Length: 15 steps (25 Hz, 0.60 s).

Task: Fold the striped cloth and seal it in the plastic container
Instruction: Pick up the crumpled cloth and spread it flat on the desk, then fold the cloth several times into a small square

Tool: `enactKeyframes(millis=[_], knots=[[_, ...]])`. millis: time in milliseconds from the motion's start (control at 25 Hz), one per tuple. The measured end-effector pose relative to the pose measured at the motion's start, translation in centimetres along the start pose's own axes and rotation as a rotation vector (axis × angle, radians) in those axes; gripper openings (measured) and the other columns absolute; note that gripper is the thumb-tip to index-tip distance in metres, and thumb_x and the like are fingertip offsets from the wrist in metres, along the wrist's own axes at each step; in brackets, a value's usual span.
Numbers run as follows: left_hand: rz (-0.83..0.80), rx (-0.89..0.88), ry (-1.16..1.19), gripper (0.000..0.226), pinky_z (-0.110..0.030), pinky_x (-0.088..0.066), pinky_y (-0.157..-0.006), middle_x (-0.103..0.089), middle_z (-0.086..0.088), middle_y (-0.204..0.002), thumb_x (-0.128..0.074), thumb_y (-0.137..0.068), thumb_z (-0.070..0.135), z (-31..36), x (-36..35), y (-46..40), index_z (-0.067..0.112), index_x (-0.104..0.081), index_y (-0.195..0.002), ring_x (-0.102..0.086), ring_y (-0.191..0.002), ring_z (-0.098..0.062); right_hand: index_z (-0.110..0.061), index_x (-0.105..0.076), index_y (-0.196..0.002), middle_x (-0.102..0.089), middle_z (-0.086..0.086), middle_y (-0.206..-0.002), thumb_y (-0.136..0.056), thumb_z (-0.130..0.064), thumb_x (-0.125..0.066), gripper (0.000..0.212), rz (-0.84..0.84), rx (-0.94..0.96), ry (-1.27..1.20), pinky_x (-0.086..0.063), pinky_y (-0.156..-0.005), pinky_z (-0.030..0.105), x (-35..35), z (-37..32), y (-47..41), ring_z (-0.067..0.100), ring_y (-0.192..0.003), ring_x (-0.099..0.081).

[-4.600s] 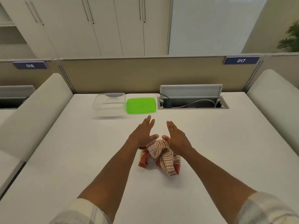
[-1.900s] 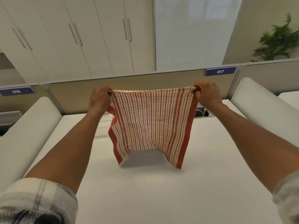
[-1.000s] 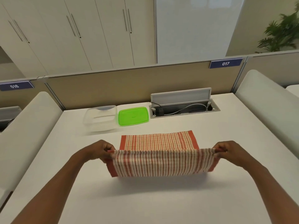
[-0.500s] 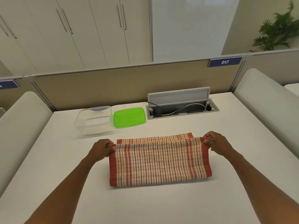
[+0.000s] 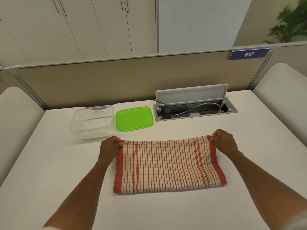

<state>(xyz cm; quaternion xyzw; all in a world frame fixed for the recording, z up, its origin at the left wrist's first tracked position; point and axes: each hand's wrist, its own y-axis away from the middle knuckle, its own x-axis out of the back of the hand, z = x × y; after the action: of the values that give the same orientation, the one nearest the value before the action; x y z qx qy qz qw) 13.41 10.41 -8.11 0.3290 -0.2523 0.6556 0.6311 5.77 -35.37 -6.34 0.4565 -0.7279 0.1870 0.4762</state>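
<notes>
The red-and-cream striped cloth (image 5: 167, 165) lies folded in half on the white table (image 5: 49, 171), its fold toward me. My left hand (image 5: 108, 147) pinches the far left corners and my right hand (image 5: 224, 141) pinches the far right corners, both resting at table level. Beyond the cloth's left end stands the clear plastic container (image 5: 92, 122), open and empty. Its green lid (image 5: 134, 118) lies flat on the table just to the container's right.
An open cable hatch (image 5: 194, 105) with a raised flap and cables is set into the table at the back right. A tan partition (image 5: 116, 83) closes the far edge. White padded dividers (image 5: 282, 97) flank both sides.
From a crumpled heap, the cloth was lifted and spread, then laid down and folded in half. Since half a second ago my hands brought the top edge fully onto the far edge.
</notes>
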Motion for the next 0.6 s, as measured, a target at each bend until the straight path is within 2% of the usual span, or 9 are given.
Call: enactKeyframes(millis=[120, 240, 320, 400, 480, 600], knots=[[0.014, 0.047, 0.016, 0.008, -0.03, -0.04, -0.074, -0.068, 0.001, -0.083, -0.073, -0.079, 0.019, -0.9, -1.3, -0.6, 0.019, -0.068, -0.084, -0.065, -0.086, -0.022, -0.014, -0.057, -0.094, -0.068, 0.005, -0.091, -0.092, -0.023, -0.055, 0.009, 0.011, -0.043, -0.008, -0.053, -0.075, 0.037, -1.2, 0.0, -0.3, 0.023, -0.078, -0.064], [0.03, 0.096, -0.059, 0.025, -0.034, -0.044, -0.081, -0.066, -0.005, -0.102, -0.069, -0.083, 0.031, -1.4, -2.3, -0.7, 0.016, -0.065, -0.103, -0.062, -0.098, -0.024, -0.01, -0.051, -0.119, -0.066, 0.011, -0.115, -0.091, -0.031, -0.059, 0.035, 0.053, -0.05, -0.069, -0.051, -0.088, 0.047, -2.3, 0.3, 0.3, 0.033, -0.102, -0.064], [0.025, 0.129, -0.142, 0.033, -0.037, -0.046, -0.083, -0.063, -0.007, -0.105, -0.069, -0.081, 0.039, -1.1, -2.6, -0.7, 0.016, -0.064, -0.105, -0.061, -0.1, -0.027, -0.011, -0.05, -0.12, -0.064, 0.013, -0.122, -0.092, -0.031, -0.057, 0.035, 0.108, -0.006, -0.025, -0.05, -0.092, 0.05, -3.5, -0.1, 1.3, 0.035, -0.107, -0.062], [0.007, 0.153, -0.206, 0.038, -0.038, -0.048, -0.082, -0.062, -0.007, -0.105, -0.073, -0.077, 0.043, -0.4, -2.6, -0.7, 0.015, -0.066, -0.102, -0.062, -0.1, -0.029, -0.012, -0.053, -0.118, -0.064, 0.012, -0.122, -0.092, -0.025, -0.057, 0.03, 0.161, 0.103, 0.044, -0.045, -0.096, 0.051, -5.1, -2.2, 3.4, 0.033, -0.11, -0.057], [-0.013, 0.176, -0.266, 0.044, -0.039, -0.049, -0.082, -0.063, -0.006, -0.105, -0.077, -0.073, 0.046, 0.2, -2.7, -0.8, 0.015, -0.066, -0.102, -0.062, -0.1, -0.029, -0.015, -0.055, -0.118, -0.062, 0.006, -0.122, -0.09, -0.022, -0.06, 0.029, 0.143, 0.249, 0.022, -0.044, -0.101, 0.048, -7.1, -6.0, 6.8, 0.027, -0.112, -0.054], [-0.047, 0.242, -0.33, 0.046, -0.039, -0.05, -0.083, -0.067, -0.008, -0.107, -0.077, -0.073, 0.046, 0.6, -2.9, -1.0, 0.014, -0.066, -0.104, -0.064, -0.101, -0.031, -0.022, -0.058, -0.117, -0.062, -0.002, -0.118, -0.088, -0.024, -0.065, 0.03, -0.082, 0.51, -0.102, -0.047, -0.099, 0.04, -10.6, -12.5, 13.4, 0.014, -0.109, -0.052]])
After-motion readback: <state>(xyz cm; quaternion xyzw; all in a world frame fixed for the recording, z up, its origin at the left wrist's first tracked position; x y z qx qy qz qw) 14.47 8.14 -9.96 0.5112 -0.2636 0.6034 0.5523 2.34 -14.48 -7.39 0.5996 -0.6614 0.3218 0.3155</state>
